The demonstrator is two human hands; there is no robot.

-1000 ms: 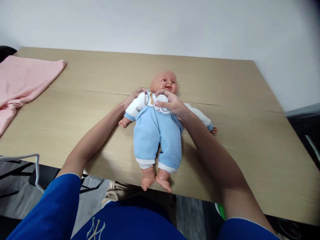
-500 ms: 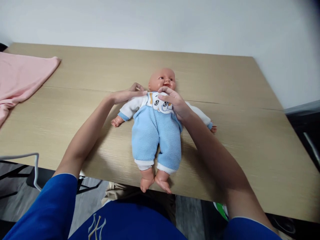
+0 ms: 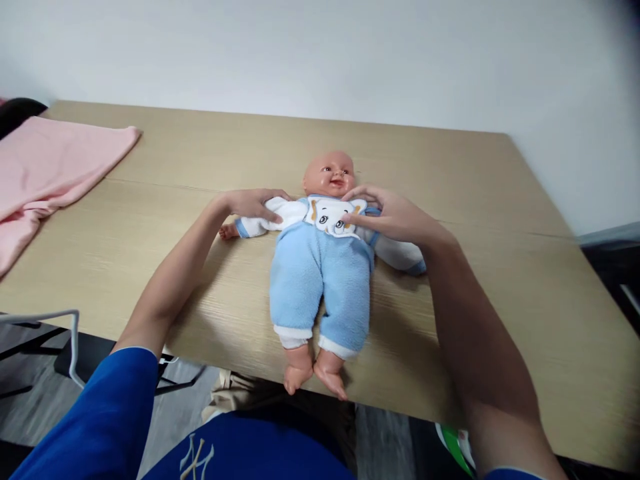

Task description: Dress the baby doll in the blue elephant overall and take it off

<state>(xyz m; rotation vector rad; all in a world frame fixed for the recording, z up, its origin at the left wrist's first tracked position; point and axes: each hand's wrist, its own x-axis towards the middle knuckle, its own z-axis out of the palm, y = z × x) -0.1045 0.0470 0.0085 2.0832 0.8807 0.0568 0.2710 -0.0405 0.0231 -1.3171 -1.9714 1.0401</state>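
Fleece, pale blue, covers the doll (image 3: 320,267), which lies on its back in the middle of the wooden counter (image 3: 200,153), head away from the person and feet (image 3: 313,377) hanging past the near edge.

The left hand (image 3: 253,203) lies flat on the doll's white sleeve (image 3: 273,217), fingers (image 3: 267,215) stretched out and pressing down rather than closing on anything. The right hand (image 3: 395,217) sits at the doll's other shoulder, thumb above and forefinger on the side of the bib (image 3: 333,217). Whether those fingers pinch the cloth or only rest on it cannot be told.

As I judge it, the main risk is that overhang. The counter looks smooth and the fleece likely slides easily, so any tug toward the person could carry the doll off the edge. A one-sided pull at the shoulder could also twist the body or ruck the bib (the doll's far arm is partly hidden under the right wrist, so a snag there would go unseen). The pink cloth (image 3: 50,167) lies well apart at the far left and should not get in the way.

The only writing is a white interlocked "NY" monogram (image 3: 193,457) on the person's blue top. The bib shows an elephant face and no lettering.
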